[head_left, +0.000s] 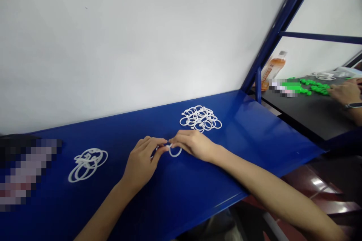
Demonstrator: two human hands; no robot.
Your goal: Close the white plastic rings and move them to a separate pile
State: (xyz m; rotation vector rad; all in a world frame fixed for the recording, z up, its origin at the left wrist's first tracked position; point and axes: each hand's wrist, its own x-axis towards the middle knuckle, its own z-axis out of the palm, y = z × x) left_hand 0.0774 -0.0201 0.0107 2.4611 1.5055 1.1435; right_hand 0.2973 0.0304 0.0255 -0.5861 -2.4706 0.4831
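My left hand [143,162] and my right hand [194,144] meet over the blue bench top [254,131]. Both pinch the same small white plastic ring [174,152], which hangs between their fingertips just above the surface. The fingers of each hand are closed around the ring's clasp end. A heap of several loose white rings [200,118] lies just behind my right hand. A smaller cluster of linked white rings [87,163] lies to the left of my left hand.
A white wall rises behind the bench. A slanted blue frame post [278,26] stands at the right. Beyond it a dark table [305,111] carries green pieces [313,87], an orange bottle [273,69] and another person's hand [346,92].
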